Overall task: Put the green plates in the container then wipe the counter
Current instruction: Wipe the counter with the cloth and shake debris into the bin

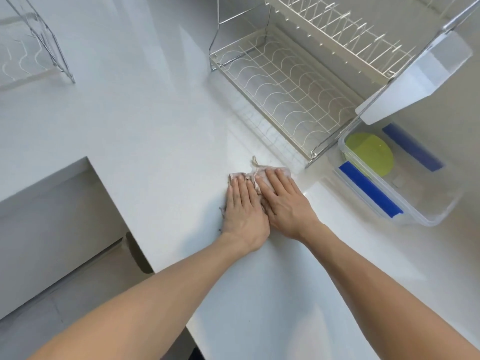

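At the far left a wire rack (36, 45) stands on the white bench (145, 120), well apart from the work. Near the bench's front edge the left hand (244, 211) lies flat, palm down, fingers straight and together, pressing the left part of a pale, crumpled cloth (259, 175). The right hand (284, 203) lies just beside it, touching it along the thumb side, equally flat on the cloth's right part. Neither grip is curled round anything: both are open palms bearing down on the cloth, whose frayed edge and a loose thread poke out beyond the fingertips.

The wiping step looks to be in hand. To do it well, I judge the palms should keep even pressure so the cloth stays spread, not bunched, and the strokes should overlap, working across the bare surface and along the foot of the two-tier dish rack (293, 89) without snagging its wires.

To the right of the hands, just past the rack's corner, sits a clear plastic container (426, 216) with blue clip flaps. The green plates (368, 152) rest inside it at the far end, bright lime, round and smooth; how many are stacked I cannot tell. A white lid-like panel (405, 87) leans above it.
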